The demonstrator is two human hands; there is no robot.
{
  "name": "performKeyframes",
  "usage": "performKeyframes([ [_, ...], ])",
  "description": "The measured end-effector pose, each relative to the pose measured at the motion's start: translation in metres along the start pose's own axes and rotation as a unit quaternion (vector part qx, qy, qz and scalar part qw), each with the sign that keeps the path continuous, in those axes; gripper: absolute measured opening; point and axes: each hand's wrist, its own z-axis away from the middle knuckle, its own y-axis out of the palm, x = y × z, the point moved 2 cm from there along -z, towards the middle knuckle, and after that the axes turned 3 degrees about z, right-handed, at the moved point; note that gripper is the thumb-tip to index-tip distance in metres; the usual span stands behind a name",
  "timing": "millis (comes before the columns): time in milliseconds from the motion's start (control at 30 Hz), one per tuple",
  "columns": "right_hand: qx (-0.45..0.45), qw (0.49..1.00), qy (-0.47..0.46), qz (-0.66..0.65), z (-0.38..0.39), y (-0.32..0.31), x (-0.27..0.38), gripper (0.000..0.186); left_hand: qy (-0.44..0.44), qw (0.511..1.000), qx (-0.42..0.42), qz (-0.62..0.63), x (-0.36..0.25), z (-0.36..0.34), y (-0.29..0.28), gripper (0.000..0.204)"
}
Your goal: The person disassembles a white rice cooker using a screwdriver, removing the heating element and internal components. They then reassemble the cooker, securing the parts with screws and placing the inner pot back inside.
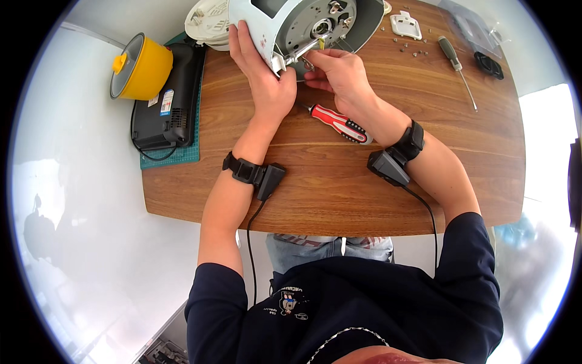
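Note:
A light-blue appliance housing point(253, 30), with a round metal plate and wiring exposed in its open side, is tipped over at the far edge of the table. My left hand point(265, 82) is wrapped around the housing's near left rim, its fingers up along the outer wall and its thumb by a white plastic piece. Inside the opening, my right hand point(344, 76) has its fingers pinched together below a metal rod and a short yellow part; what they grip is hidden. Just below my hands lies a red-and-white screwdriver point(341, 123), its tip close to the housing.
Left, a yellow pot point(148, 70) sits on a black appliance point(159, 118) over a green cutting mat point(191, 148). A white round cover point(206, 21) lies behind. Right are a grey-handled screwdriver point(450, 53), loose screws point(415, 53), a white plastic plate point(405, 26) and a black part point(488, 65).

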Motion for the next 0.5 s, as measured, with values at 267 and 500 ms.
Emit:
performKeyframes([
  [267,-0.005,1.000,-0.019,0.007,-0.0013,-0.0007,-0.0021,0.017,0.003,1.000,-0.006,0.006,0.0007,-0.0002,0.0018,0.098],
  [500,0.007,0.999,-0.042,0.034,-0.0014,-0.0030,-0.0017,0.018,0.005,1.000,-0.007,0.004,0.0028,0.0006,0.0005,0.096],
])
